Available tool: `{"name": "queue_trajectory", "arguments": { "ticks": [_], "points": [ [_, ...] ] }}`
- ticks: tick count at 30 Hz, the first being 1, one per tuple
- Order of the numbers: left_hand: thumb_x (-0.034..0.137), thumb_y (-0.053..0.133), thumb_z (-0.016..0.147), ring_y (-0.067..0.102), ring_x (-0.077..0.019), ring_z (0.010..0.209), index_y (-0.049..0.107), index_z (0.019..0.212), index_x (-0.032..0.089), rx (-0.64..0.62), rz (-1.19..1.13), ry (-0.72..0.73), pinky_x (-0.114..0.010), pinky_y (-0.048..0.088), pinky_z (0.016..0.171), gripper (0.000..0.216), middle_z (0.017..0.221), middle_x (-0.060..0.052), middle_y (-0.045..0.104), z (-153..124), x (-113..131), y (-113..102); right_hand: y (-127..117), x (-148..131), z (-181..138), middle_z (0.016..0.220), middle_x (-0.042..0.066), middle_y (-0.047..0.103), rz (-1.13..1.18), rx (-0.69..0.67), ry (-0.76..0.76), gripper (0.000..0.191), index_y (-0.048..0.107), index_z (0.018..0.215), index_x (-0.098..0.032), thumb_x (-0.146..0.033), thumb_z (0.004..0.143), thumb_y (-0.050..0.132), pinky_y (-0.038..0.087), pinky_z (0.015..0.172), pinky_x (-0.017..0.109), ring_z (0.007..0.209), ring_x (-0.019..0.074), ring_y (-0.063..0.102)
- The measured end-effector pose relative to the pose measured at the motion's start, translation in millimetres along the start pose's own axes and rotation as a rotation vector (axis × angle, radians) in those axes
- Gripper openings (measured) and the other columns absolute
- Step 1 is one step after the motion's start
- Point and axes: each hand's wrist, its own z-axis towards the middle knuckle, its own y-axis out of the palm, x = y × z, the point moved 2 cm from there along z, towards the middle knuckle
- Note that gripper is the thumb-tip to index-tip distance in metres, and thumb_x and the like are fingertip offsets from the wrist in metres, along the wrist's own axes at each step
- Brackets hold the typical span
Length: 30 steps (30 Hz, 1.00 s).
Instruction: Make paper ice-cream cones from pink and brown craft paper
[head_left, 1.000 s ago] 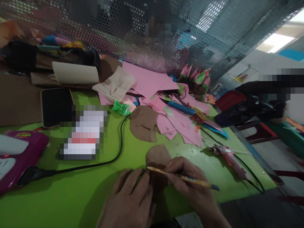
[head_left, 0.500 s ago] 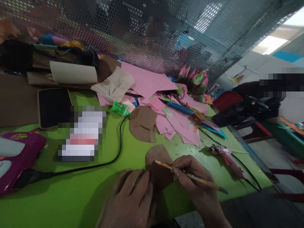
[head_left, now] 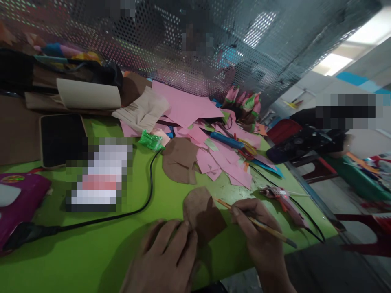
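A brown paper shape lies on the green table near its front edge. My left hand rests flat on the table with its fingertips on the shape's left edge, fingers stretched out. My right hand is closed round a yellow pencil, whose tip points left and touches the right edge of the brown shape.
A black cable curves across the table. Pink paper scraps, more brown pieces and a blue tool lie behind. A glue gun sits to the right, a black tablet and a magenta case to the left.
My right hand has moved the pencil to the right, from the left part of the brown shape across to its right edge. The left hand has stayed on the shape.
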Motion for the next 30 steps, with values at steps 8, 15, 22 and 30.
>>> {"name": "queue_trajectory", "arguments": {
  "ticks": [8, 15, 22, 30],
  "points": [
    [0.033, 0.04, 0.099, 0.062, -0.0196, 0.099, 0.071, 0.107, 0.019, 0.01, 0.007, 0.019, -0.036, 0.042, 0.092, 0.034, 0.11, 0.0, 0.074, 4, 2, -2, -1, 0, -5, 0.068, -0.002, 0.059, 0.191, -0.054, -0.066, 0.011, 0.06, 0.076, -0.022, -0.026, 0.085, 0.065, 0.043, 0.054, 0.024, 0.061, 0.0142, 0.055],
    [0.033, 0.047, 0.096, 0.062, -0.0184, 0.097, 0.072, 0.098, 0.02, 0.006, 0.007, 0.006, -0.036, 0.042, 0.091, 0.028, 0.098, 0.002, 0.076, 4, 5, -5, 15, -13, -15, 0.074, 0.0, 0.06, 0.42, -0.409, -0.071, 0.01, 0.06, 0.08, -0.023, -0.026, 0.089, 0.063, 0.047, 0.058, 0.023, 0.066, 0.0135, 0.057],
    [0.033, 0.047, 0.096, 0.062, -0.0186, 0.103, 0.07, 0.097, 0.021, 0.016, 0.039, 0.016, -0.038, 0.041, 0.093, 0.026, 0.106, 0.001, 0.075, -1, 6, -6, 20, -14, -17, 0.076, -0.001, 0.061, 0.412, -0.496, -0.027, 0.01, 0.062, 0.08, -0.024, -0.027, 0.089, 0.065, 0.047, 0.058, 0.022, 0.069, 0.0136, 0.059],
    [0.033, 0.045, 0.097, 0.064, -0.0186, 0.099, 0.071, 0.093, 0.021, 0.03, 0.032, 0.005, -0.037, 0.044, 0.089, 0.029, 0.103, 0.001, 0.076, 2, 6, -7, 20, -15, -17, 0.076, 0.0, 0.063, 0.325, -0.492, -0.091, 0.009, 0.062, 0.079, -0.024, -0.025, 0.087, 0.066, 0.047, 0.059, 0.022, 0.07, 0.0142, 0.06]
  ]
}}
